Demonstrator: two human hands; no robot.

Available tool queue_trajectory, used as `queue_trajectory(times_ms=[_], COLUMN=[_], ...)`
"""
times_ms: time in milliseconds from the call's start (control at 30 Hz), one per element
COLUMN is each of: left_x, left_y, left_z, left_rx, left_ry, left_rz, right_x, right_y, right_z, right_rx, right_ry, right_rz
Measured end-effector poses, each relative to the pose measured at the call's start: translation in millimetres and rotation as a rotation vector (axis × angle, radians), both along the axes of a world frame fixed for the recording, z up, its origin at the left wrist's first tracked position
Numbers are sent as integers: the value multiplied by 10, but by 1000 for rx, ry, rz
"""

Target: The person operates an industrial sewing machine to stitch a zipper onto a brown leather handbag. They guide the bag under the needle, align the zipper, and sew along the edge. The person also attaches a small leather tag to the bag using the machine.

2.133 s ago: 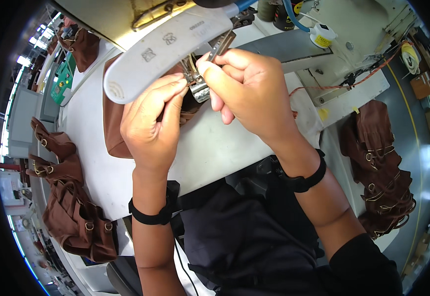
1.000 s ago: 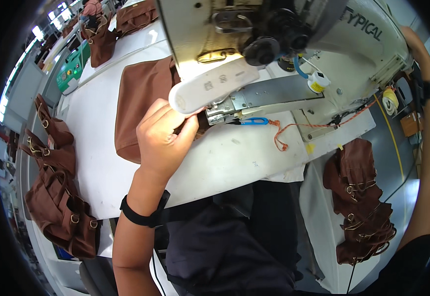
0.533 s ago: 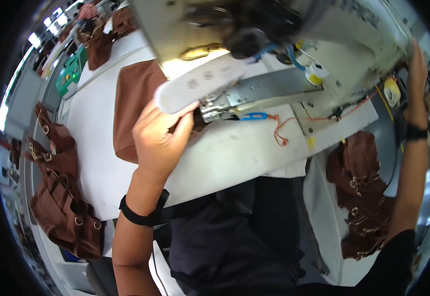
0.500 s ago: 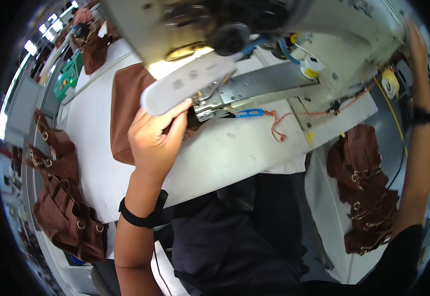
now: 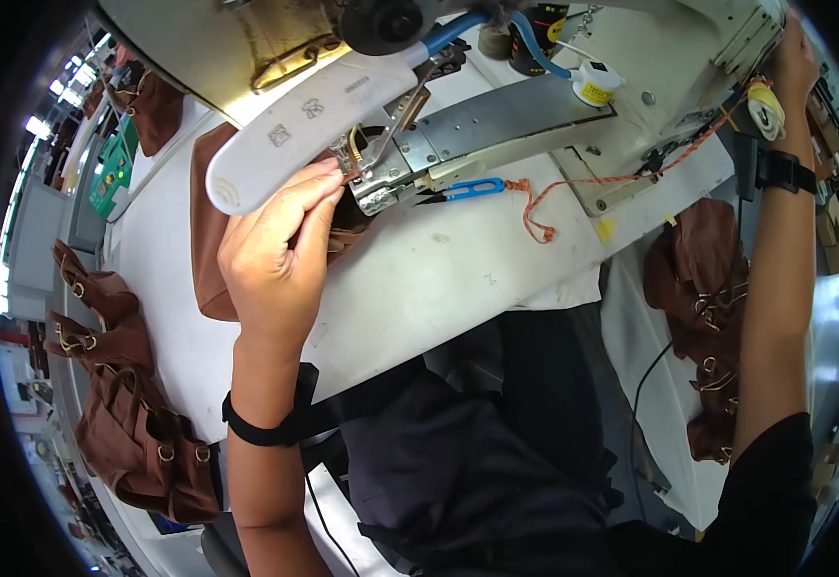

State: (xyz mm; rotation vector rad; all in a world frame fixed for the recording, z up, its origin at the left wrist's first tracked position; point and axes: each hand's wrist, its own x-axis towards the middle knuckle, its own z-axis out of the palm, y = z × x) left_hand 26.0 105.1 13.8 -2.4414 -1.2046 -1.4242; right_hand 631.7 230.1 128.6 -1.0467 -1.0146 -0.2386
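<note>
My left hand (image 5: 273, 252) is closed in a pinch right beside the needle and presser foot (image 5: 360, 159) of a sewing machine (image 5: 496, 125). Whatever lies between thumb and fingertip is too small to make out. Under and behind this hand a brown leather bag (image 5: 210, 226) sits around the end of the machine's narrow arm. A white oblong cover (image 5: 294, 125) overhangs the fingertips. At the far right, my right hand (image 5: 793, 62) reaches up to the machine's end; its fingers are mostly hidden.
Blue thread snips (image 5: 474, 189) on an orange cord (image 5: 540, 216) lie beside the arm. Brown bags are piled at the left (image 5: 140, 442) and hang at the right (image 5: 703, 260). A green control box (image 5: 110, 178) stands far left, a white bottle (image 5: 595, 85) on the machine.
The view has shifted, so the machine appears further left and higher. My left hand keeps its pinch by the needle. The right hand stays at the machine's far end, its forearm shifted slightly inward.
</note>
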Motion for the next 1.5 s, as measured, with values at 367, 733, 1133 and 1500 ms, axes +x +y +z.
queue_trajectory(times_ms=[367, 733, 1133, 1500], left_x=[16, 12, 24, -208], left_y=[19, 14, 10, -193], left_z=[2, -4, -80, 175], left_rx=[51, 102, 4, -294], left_ry=[60, 90, -44, 58], left_rz=[29, 5, 17, -97], right_x=[-213, -232, 29, 187], right_y=[-37, -47, -116, 69], right_z=[-166, -133, -438, 629], right_rx=[-21, -81, -104, -446], right_ry=[98, 61, -180, -258], right_rz=[-193, -307, -238, -131])
